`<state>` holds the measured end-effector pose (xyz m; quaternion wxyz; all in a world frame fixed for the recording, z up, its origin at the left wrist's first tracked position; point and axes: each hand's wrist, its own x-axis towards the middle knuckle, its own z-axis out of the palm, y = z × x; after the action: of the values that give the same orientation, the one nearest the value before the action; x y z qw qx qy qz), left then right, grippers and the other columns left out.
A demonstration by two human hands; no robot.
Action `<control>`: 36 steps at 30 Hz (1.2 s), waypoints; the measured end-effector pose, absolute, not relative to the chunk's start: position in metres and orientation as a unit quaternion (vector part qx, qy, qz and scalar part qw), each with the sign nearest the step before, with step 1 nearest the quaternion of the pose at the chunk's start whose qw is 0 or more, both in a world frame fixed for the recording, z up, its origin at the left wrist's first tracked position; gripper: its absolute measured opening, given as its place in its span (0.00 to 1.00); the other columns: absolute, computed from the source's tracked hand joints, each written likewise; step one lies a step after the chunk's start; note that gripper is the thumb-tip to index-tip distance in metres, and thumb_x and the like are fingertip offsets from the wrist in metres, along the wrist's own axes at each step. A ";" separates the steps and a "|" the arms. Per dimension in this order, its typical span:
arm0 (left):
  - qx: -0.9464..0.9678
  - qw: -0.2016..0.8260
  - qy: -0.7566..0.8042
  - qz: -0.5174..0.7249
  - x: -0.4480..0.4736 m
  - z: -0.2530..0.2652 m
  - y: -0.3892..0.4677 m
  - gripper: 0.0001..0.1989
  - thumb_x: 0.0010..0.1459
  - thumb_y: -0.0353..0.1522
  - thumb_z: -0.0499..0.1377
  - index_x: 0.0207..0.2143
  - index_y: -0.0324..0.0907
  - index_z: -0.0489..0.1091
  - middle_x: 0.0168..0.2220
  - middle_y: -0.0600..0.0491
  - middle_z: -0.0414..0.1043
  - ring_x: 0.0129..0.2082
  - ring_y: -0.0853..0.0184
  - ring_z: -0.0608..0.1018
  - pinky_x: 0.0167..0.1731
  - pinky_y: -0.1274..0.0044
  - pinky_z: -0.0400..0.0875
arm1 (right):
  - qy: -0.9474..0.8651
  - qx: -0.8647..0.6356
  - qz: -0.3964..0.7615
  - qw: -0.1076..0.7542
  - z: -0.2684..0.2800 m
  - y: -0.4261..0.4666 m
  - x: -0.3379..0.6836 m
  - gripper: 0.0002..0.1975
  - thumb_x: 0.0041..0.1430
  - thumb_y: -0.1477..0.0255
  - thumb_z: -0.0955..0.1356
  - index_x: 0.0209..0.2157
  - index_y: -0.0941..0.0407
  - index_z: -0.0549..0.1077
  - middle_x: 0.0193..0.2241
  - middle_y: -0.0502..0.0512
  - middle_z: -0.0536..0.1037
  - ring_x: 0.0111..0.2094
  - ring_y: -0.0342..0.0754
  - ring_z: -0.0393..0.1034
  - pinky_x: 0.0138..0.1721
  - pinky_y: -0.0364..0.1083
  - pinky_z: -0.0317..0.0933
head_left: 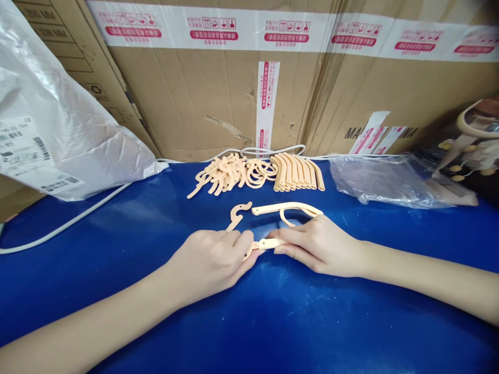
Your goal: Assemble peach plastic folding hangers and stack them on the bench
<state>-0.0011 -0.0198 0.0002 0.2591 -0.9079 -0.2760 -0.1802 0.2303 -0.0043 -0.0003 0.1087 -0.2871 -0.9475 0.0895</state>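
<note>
My left hand (218, 257) is closed in a pinch on a small curved beige plastic piece (248, 253), mostly covered by the fingers. My right hand (322, 246) pinches a beige plastic arm (270, 243) with a round hole near its tip. The two pieces meet end to end between my hands, just above the table. Behind the left fingers shows a hook-shaped beige piece (236, 214), its lower end hidden. A long bent beige arm (273, 208) lies beyond the right hand, with part of a beige ring (286, 217) beside it.
Farther back on the blue table (249, 322) lie a heap of hook pieces (226, 174), several rings (257, 174) and a row of bent arms (298, 171). A clear plastic bag (374, 179), a white package (58, 114), a white cable (78, 226) and cardboard boxes (202, 93) surround them.
</note>
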 end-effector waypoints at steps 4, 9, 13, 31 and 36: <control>-0.919 0.239 -0.263 -0.169 -0.002 -0.002 -0.020 0.17 0.66 0.33 0.43 0.24 0.42 0.59 0.16 0.58 0.62 0.14 0.70 0.68 0.15 0.76 0.53 | -0.954 -0.264 0.086 0.117 -0.001 -0.004 0.232 0.20 0.68 0.64 0.53 0.47 0.57 0.70 0.27 0.52 0.76 0.24 0.42 0.67 0.26 0.43 0.51; -0.931 0.220 -0.252 -0.148 -0.002 -0.003 -0.020 0.17 0.68 0.34 0.40 0.25 0.42 0.58 0.17 0.59 0.62 0.15 0.71 0.69 0.16 0.76 0.52 | -0.956 -0.250 0.093 0.125 -0.003 -0.002 0.234 0.18 0.68 0.65 0.54 0.47 0.57 0.70 0.25 0.51 0.75 0.23 0.42 0.64 0.25 0.42 0.50; -0.927 0.220 -0.268 -0.140 0.000 -0.002 -0.020 0.20 0.69 0.35 0.37 0.25 0.41 0.57 0.16 0.58 0.63 0.14 0.71 0.69 0.15 0.77 0.53 | -0.954 -0.252 0.098 0.130 -0.004 -0.001 0.234 0.18 0.68 0.65 0.54 0.47 0.57 0.70 0.26 0.51 0.75 0.23 0.41 0.63 0.26 0.41 0.50; -0.924 0.216 -0.278 -0.149 0.004 -0.002 -0.020 0.21 0.69 0.36 0.34 0.26 0.42 0.57 0.16 0.58 0.63 0.13 0.71 0.69 0.14 0.78 0.54 | -0.952 -0.236 0.125 0.149 -0.004 0.001 0.235 0.17 0.68 0.66 0.55 0.43 0.57 0.71 0.25 0.51 0.74 0.23 0.41 0.61 0.28 0.41 0.51; -0.921 0.184 -0.309 -0.149 0.004 -0.001 -0.018 0.24 0.69 0.37 0.32 0.25 0.41 0.58 0.15 0.58 0.66 0.13 0.72 0.70 0.14 0.80 0.55 | -0.949 -0.257 0.092 0.156 -0.003 -0.001 0.234 0.17 0.68 0.65 0.56 0.44 0.59 0.71 0.26 0.53 0.75 0.23 0.41 0.64 0.25 0.40 0.52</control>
<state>0.0039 -0.0180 -0.0013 0.1836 -0.9210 -0.3093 -0.1495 0.2337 -0.0009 -0.0026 0.1563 -0.2568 -0.9493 0.0918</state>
